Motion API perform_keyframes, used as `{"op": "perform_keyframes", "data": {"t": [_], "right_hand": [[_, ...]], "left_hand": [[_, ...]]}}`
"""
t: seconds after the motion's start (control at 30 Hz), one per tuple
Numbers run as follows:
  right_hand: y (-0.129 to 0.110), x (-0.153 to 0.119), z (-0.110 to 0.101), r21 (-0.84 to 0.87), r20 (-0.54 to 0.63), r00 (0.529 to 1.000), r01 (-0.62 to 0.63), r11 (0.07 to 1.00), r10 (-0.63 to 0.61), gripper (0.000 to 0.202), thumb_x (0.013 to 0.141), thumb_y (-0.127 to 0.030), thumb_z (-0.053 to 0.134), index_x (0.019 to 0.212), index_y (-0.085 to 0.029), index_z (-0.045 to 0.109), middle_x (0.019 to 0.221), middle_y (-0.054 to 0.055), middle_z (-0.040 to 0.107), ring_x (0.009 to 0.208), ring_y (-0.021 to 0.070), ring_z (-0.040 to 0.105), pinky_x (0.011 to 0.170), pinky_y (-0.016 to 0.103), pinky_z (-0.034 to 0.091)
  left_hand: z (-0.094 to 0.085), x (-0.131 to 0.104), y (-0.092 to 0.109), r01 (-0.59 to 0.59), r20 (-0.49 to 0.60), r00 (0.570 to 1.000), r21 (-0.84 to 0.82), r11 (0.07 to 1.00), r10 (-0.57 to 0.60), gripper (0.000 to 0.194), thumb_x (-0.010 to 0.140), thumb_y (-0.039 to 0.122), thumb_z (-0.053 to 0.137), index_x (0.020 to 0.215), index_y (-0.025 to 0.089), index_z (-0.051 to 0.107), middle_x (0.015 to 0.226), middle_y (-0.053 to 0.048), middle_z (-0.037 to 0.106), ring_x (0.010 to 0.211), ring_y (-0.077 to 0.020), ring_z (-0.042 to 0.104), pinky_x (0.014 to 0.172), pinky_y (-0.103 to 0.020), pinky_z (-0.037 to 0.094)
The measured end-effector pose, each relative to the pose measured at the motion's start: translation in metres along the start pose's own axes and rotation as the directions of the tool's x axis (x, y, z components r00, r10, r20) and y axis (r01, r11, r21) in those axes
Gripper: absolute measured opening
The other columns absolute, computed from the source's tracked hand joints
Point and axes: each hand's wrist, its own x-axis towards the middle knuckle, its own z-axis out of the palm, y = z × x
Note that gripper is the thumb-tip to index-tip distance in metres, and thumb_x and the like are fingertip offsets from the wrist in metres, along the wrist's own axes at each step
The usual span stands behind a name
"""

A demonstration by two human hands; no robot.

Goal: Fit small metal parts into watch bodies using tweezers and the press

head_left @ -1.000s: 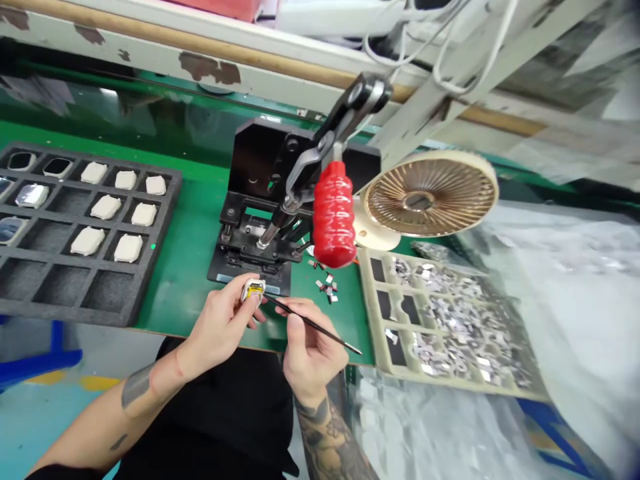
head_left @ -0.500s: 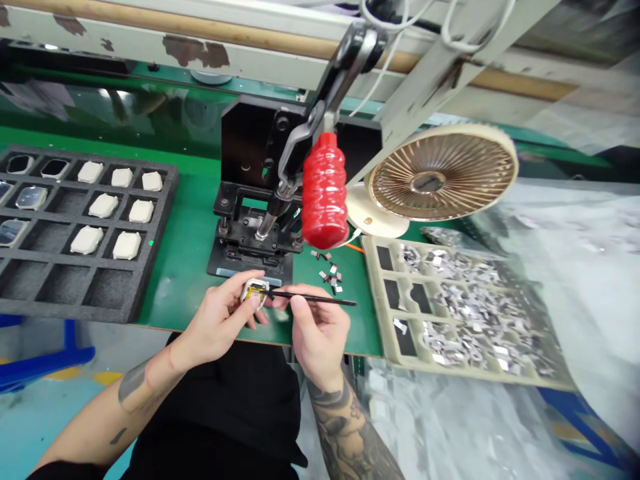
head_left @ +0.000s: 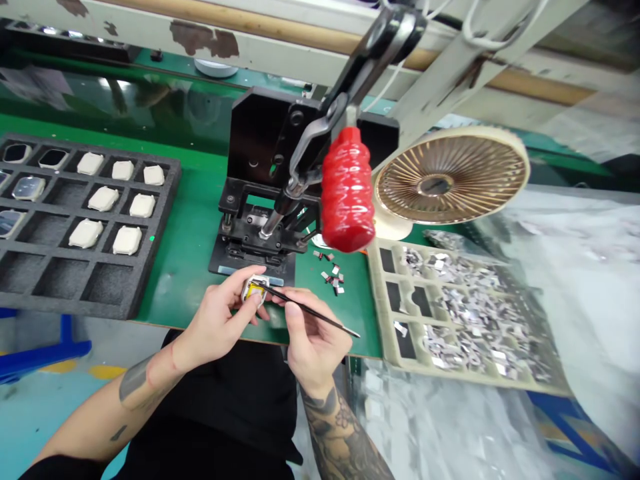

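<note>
My left hand point(head_left: 223, 313) grips a small white watch case point(head_left: 249, 288) by its sides, its inside turned up and showing a yellow part. In my right hand point(head_left: 317, 333) a thin black stick-like tool, probably tweezers point(head_left: 320, 316), is pinched between thumb and fingers. The tool's far tip reaches the inside of the case; exactly what it touches is too small to tell. Both hands are just in front of the black press point(head_left: 263, 227), which has a red ribbed handle point(head_left: 349, 193).
On the left lies a grey foam tray point(head_left: 145, 283) with white watch cases and dark-screened ones. Small loose parts point(head_left: 334, 277) are scattered right of the press. A beige fan point(head_left: 450, 177) stands behind a compartment tray point(head_left: 387, 350) of silvery pieces.
The tool in my right hand has tilted, its rear end now lower and its tip further over the case. The camera view has shifted slightly. My left hand keeps its hold.
</note>
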Motion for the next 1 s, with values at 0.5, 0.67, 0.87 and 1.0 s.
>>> {"op": "perform_keyframes", "data": {"t": [0.5,0.67,0.87,1.0], "right_hand": [[0.001,-0.001,0.001,0.013,-0.015,1.0,-0.014,1.0,0.015,0.021,0.105,-0.018,0.072,0.12,-0.029,0.083,0.11,0.007,0.084,0.1,0.0242,0.082,0.09,0.043,0.071],[0.006,0.0,-0.004,0.066,-0.018,0.989,-0.144,0.987,0.145,0.017,0.104,-0.024,0.077,0.119,-0.027,0.084,0.111,0.008,0.084,0.095,0.023,0.083,0.086,0.039,0.071],[0.006,0.014,-0.012,0.276,0.137,0.951,-0.306,0.911,0.278,0.012,0.105,-0.032,0.078,0.112,-0.026,0.084,0.1,0.006,0.085,0.08,0.018,0.081,0.076,0.031,0.068],[0.002,0.011,-0.013,0.321,0.229,0.953,-0.267,0.909,0.199,0.013,0.106,-0.031,0.075,0.114,-0.026,0.084,0.099,0.006,0.084,0.085,0.0203,0.081,0.076,0.034,0.069]], "left_hand": [[0.0,0.0,-0.003,-0.011,-0.001,1.0,-0.014,1.0,0.011,0.047,0.111,0.032,0.068,0.157,0.023,0.063,0.111,-0.007,0.083,0.087,-0.0175,0.082,0.075,-0.025,0.068],[0.0,0.001,-0.004,-0.026,0.01,1.0,-0.03,0.999,0.026,0.046,0.111,0.032,0.068,0.157,0.023,0.064,0.108,-0.006,0.083,0.086,-0.0172,0.082,0.074,-0.024,0.068],[-0.003,0.0,-0.004,-0.051,0.059,0.997,-0.097,0.994,0.057,0.041,0.111,0.03,0.069,0.151,0.022,0.067,0.111,-0.009,0.083,0.087,-0.0191,0.083,0.072,-0.025,0.069],[-0.001,0.003,-0.001,-0.045,-0.02,0.999,-0.131,0.99,0.043,0.042,0.109,0.032,0.072,0.15,0.021,0.066,0.114,-0.011,0.084,0.088,-0.0191,0.082,0.075,-0.026,0.07]]}}
